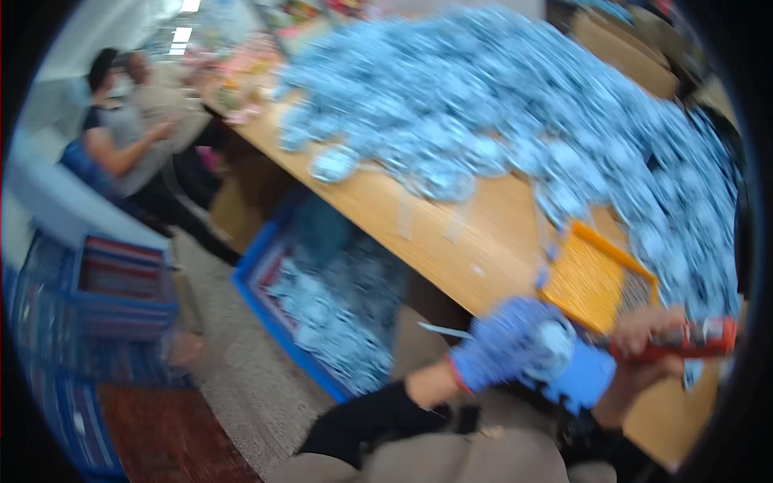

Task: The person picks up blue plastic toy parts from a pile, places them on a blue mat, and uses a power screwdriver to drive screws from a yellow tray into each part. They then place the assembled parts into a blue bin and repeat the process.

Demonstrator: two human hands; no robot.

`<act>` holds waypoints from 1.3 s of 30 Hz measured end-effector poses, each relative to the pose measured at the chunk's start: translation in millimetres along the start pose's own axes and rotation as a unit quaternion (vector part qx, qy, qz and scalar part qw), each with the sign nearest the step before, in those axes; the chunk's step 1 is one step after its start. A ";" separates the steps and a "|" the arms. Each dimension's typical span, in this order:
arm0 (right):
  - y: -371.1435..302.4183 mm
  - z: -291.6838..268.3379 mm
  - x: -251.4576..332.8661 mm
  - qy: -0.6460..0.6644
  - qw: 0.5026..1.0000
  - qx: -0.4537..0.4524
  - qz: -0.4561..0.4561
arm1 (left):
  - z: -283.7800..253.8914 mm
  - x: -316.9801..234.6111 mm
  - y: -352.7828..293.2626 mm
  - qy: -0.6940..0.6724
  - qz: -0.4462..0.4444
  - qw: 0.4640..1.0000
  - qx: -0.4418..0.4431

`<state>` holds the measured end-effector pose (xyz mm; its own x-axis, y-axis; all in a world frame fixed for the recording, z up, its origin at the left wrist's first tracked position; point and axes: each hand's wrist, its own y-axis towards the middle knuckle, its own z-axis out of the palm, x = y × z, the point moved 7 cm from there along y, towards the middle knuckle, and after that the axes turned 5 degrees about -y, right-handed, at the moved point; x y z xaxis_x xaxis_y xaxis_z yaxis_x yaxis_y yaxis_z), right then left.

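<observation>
My left hand (503, 342), in a thin blue-violet glove, grips a pale blue round plastic piece (554, 348) near the table's front edge. A flat blue block with a notched edge (586, 378) sits right beside and below that piece. In my bare right hand (644, 342) is a red electric screwdriver (704, 336), its dark front end pointing left toward the round piece. Blur hides whether its tip touches. Just beyond both hands lies a yellow tray (576, 278) with small grey metal parts, probably screws, at its right end.
A big heap of light blue round pieces (483, 88) covers much of the wooden table (419, 217). Below its left edge stands a blue crate (278, 338) full of similar pieces. Stacked blue crates (129, 282) line the left, where two people (121, 137) sit farther off.
</observation>
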<state>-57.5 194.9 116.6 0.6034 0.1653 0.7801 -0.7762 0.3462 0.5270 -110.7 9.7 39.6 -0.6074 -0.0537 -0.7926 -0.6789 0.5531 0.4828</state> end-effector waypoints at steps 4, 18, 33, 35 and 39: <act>7.6 17.3 -17.7 -0.020 1.000 0.015 -0.010 | 2.4 12.8 -5.2 0.163 -0.036 0.985 0.050; -12.0 -3.5 -28.0 0.024 0.998 0.049 0.042 | 44.6 7.5 9.6 0.226 -0.049 0.966 0.118; -11.0 12.4 -38.2 -0.137 0.981 0.121 0.064 | 53.3 20.1 15.4 0.244 -0.080 0.956 0.144; -11.6 13.3 -44.4 -0.126 0.983 0.089 0.099 | 51.6 20.7 16.7 0.230 -0.073 0.962 0.128; -3.7 12.7 -45.4 -0.076 0.988 0.088 0.105 | 40.4 13.6 20.6 0.254 -0.057 0.958 0.119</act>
<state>-84.4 174.4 83.5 0.4018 0.0705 0.9130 -0.9090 0.1510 0.3884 -116.3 54.0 23.8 -0.6979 -0.4905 -0.5219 -0.6768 0.6900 0.2566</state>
